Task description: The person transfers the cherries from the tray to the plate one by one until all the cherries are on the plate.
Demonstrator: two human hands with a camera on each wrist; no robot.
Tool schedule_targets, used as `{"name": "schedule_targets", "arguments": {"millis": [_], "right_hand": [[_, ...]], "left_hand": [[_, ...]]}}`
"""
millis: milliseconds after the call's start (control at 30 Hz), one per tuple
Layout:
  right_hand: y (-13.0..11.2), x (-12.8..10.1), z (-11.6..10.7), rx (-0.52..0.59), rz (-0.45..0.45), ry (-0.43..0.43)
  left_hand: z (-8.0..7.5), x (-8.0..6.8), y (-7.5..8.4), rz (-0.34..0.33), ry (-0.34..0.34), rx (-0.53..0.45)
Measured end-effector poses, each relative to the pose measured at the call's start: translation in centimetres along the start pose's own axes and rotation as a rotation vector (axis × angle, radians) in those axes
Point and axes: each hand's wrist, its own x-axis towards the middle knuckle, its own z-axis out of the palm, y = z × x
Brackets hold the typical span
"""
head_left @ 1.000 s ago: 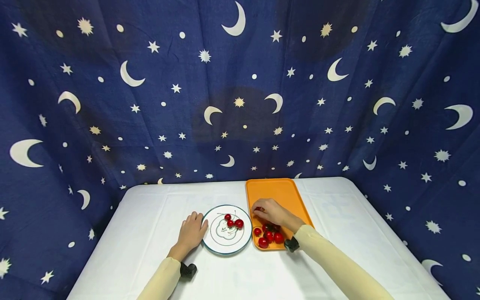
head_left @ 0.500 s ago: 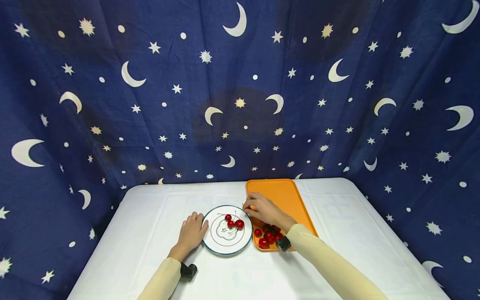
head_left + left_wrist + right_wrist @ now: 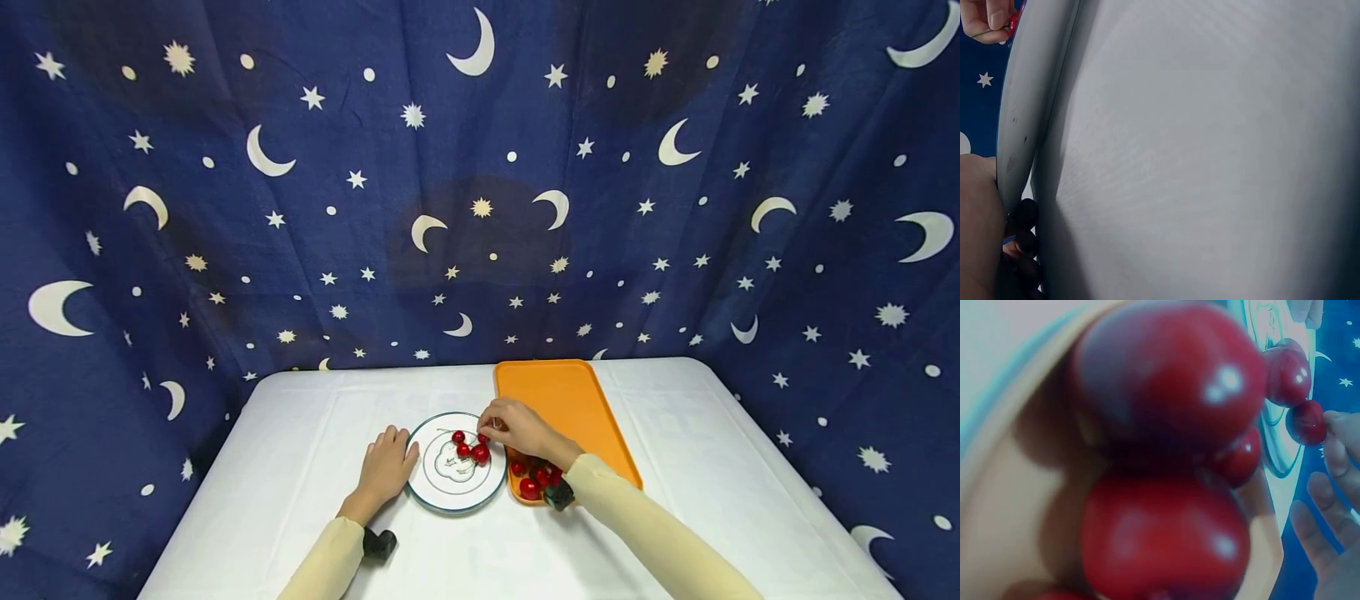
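On the white table stands a white plate (image 3: 438, 492) with a dark green rim and line drawing. Its left rim is held by my left hand (image 3: 384, 464), thumb over the edge; in the left wrist view its darkened fingers (image 3: 1027, 240) show below the rim. Red cherries (image 3: 480, 453) with thin stems lie on the plate. Over the plate's right side, my right hand (image 3: 517, 429) pinches another cherry (image 3: 1307, 422) between thumb and fingertips; most of that fruit is hidden in the head view. Several red round fruits (image 3: 529, 488) sit in the orange tray (image 3: 555, 392).
The tray adjoins the plate on its right and reaches towards the table's back edge. White cloth (image 3: 667, 425) covers the table. A navy curtain (image 3: 480, 250) with moons and stars hangs behind and at both sides. Dark wrist cameras (image 3: 378, 545) sit below the hands.
My right hand has moved left from over the tray to the plate's right side, carrying the cherry near the others there. The left hand has stayed at the rim.
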Motion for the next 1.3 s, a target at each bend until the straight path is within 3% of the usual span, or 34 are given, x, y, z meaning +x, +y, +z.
{"name": "schedule_targets", "arguments": {"millis": [200, 433, 867, 1000, 1133, 1300], "right_hand": [[0.0, 0.0, 0.4, 0.104, 0.048, -0.031], [0.2, -0.3, 0.1, 0.148, 0.116, -0.018], [2.2, -1.6, -2.2, 0.086, 0.124, -0.008], [2.7, -2.0, -2.6, 0.097, 0.09, -0.06], [3.2, -2.5, -2.9, 0.122, 0.051, -0.164], [3.3, -3.2, -2.7, 0.146, 0.031, -0.284]], "left_hand": [[0.3, 0.0, 0.0, -0.002, -0.001, -0.003], [0.4, 0.0, 0.0, 0.001, 0.0, -0.01], [0.4, 0.3, -0.1, 0.002, 0.008, 0.0], [0.5, 0.2, -0.2, 0.006, 0.021, 0.0], [0.7, 0.0, -0.4, 0.03, 0.058, 0.0], [0.5, -0.1, -0.4, 0.034, 0.055, -0.011]]}}
